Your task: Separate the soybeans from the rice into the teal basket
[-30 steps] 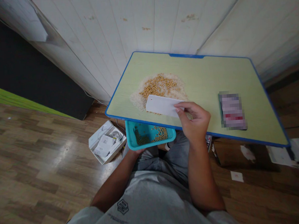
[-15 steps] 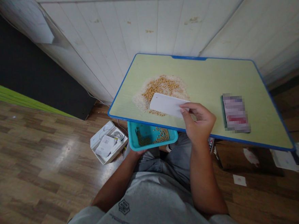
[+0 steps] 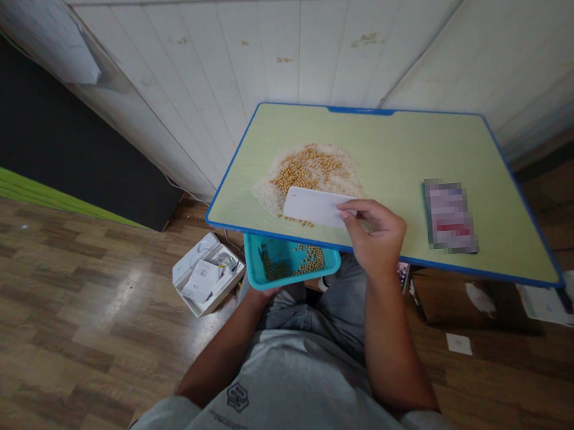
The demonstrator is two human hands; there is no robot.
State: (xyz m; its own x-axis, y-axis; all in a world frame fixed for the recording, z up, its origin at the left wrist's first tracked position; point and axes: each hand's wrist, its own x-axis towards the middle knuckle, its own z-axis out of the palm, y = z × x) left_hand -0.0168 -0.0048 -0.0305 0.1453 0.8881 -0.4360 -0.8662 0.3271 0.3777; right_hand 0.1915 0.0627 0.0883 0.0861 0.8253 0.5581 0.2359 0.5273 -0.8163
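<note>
My right hand (image 3: 377, 233) pinches the near end of a flat white plastic scraper (image 3: 313, 206) between thumb and fingers. The scraper slants over the near side of a pile of yellow soybeans (image 3: 291, 175) mixed with white rice grains (image 3: 265, 195). A small line of soybeans lies along its lower edge. Beneath the table's near edge, my left hand (image 3: 271, 292) supports a turquoise plastic tray (image 3: 299, 279) from below; most of its fingers are hidden. Soybeans (image 3: 312, 259) lie inside the tray, those on the left darker in shadow.
The pale green folding table (image 3: 405, 148) has a blue rim and stands against a white panelled wall (image 3: 236, 55). A blurred-out rectangular item (image 3: 449, 217) lies on its right. An open white box (image 3: 210, 276) with cables rests on the wooden floor, left of the tray.
My right hand and the scraper have moved slightly toward me and to the left, closer to the table's near edge. The tray stays in place under the edge.
</note>
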